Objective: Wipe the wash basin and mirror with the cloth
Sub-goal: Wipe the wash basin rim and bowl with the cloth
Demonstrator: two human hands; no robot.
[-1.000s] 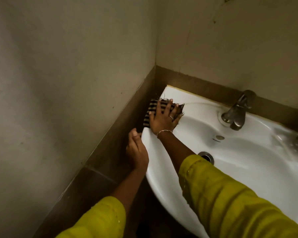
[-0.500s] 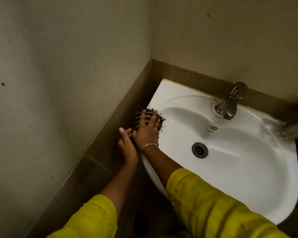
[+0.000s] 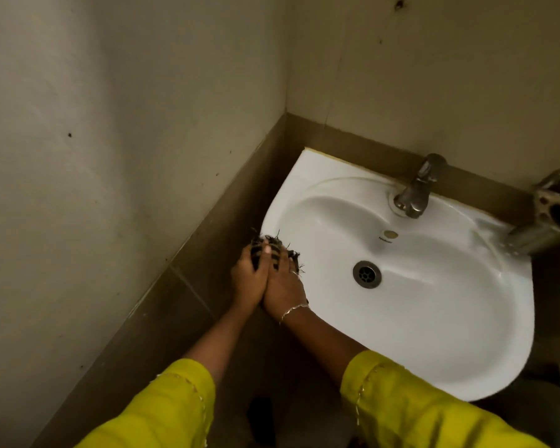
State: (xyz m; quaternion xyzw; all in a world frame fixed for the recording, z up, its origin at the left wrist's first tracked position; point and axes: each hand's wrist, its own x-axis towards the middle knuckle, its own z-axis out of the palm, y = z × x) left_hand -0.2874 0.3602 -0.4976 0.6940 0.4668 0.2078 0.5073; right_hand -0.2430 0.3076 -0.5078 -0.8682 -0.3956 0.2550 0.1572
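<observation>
Cloth (image 3: 274, 250), dark and frayed, now down at wash basin's (image 3: 434, 318) near-left rim, dragged from far corner. Left hand (image 3: 248, 279) joined right hand (image 3: 283, 286), both cupped around it. Likely regathering before next pass; mirror unseen.

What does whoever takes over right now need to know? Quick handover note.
Left hand: cupped on the cloth, pressed against the right hand.
Right hand: also on the cloth, fingers over its top.
Cloth: dark, striped and frayed, bunched between both hands at the left rim of the basin.
Done: cannot tell from this view how much of the basin has been wiped.
Left: bowl, the area round the tap, then the mirror, which is not in view.
</observation>
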